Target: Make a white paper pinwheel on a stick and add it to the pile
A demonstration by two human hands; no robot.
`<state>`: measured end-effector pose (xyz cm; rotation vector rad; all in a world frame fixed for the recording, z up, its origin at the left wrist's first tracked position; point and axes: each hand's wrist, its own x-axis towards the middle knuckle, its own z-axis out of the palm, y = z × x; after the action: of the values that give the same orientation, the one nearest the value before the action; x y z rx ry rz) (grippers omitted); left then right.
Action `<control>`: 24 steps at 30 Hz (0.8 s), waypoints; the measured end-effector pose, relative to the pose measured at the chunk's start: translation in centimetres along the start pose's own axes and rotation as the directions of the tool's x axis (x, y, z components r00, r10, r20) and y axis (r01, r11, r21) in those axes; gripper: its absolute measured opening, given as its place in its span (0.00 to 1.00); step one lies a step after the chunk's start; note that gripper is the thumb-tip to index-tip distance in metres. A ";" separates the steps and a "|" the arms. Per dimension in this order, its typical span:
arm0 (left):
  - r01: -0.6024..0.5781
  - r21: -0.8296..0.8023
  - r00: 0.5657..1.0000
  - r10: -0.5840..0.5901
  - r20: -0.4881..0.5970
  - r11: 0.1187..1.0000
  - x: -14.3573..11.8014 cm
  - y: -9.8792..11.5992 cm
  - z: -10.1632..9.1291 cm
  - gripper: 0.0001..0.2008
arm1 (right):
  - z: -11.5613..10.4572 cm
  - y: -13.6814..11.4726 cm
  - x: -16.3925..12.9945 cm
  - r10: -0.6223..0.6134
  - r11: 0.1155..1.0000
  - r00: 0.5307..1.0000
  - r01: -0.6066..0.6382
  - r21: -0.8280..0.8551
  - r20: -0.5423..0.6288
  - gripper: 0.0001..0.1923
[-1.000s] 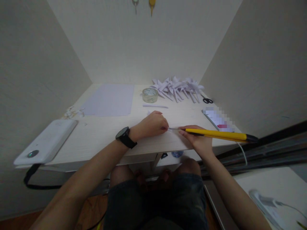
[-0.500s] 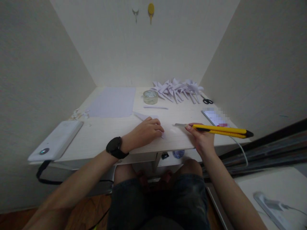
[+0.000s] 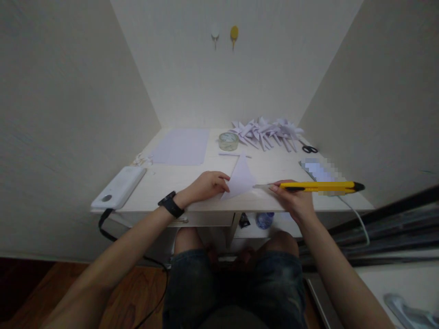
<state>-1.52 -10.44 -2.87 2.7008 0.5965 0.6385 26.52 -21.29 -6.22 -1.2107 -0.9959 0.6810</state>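
My left hand (image 3: 214, 183) grips the left edge of a folded white paper triangle (image 3: 242, 178), its tip pointing away from me. In my right hand (image 3: 291, 196) is a yellow utility knife (image 3: 318, 187) with its blade out. The blade's end meets or lies very close to the paper's right edge; I cannot tell whether it touches. Just beyond the triangle's tip lies a thin rolled paper stick (image 3: 226, 154). A roll of clear tape (image 3: 228, 141) sits behind that stick.
White sheets (image 3: 181, 146) lie at the back left of the desk (image 3: 178, 187). Several paper pinwheels (image 3: 264, 132) are heaped at the back right, near black-handled scissors (image 3: 309, 149) and a phone (image 3: 318, 170). A white power bank (image 3: 120, 186) with a cable rests at the left edge.
My left hand has shifted and now holds the paper by its left edge, turned upright and more in view. The knife blade has come close to the paper. My view has tilted and turned.
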 end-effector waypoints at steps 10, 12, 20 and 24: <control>0.170 -0.075 0.985 -0.168 0.040 0.983 0.6 1.1 -0.7 0.16 | 0.2 0.2 0.4 0.030 0.999 0.999 -0.030 0.014 0.029 0.16; 0.205 -0.074 0.978 -0.203 0.036 0.976 0.8 1.0 -0.7 0.14 | 0.3 0.2 0.5 0.047 0.995 0.999 -0.047 0.088 0.006 0.17; 0.267 -0.140 0.964 -0.264 0.035 0.954 1.2 0.8 -0.8 0.12 | 0.5 0.3 0.5 -0.004 1.000 1.000 0.003 -0.024 -0.012 0.16; 0.383 -0.331 0.923 -0.345 0.170 0.862 2.8 1.1 -1.3 0.15 | 0.4 0.2 0.5 -0.004 0.999 1.000 0.004 -0.041 -0.004 0.17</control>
<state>0.51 -9.90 -0.36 2.1847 0.8452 0.4470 26.34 -20.63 -6.31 -1.2454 -1.0129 0.6570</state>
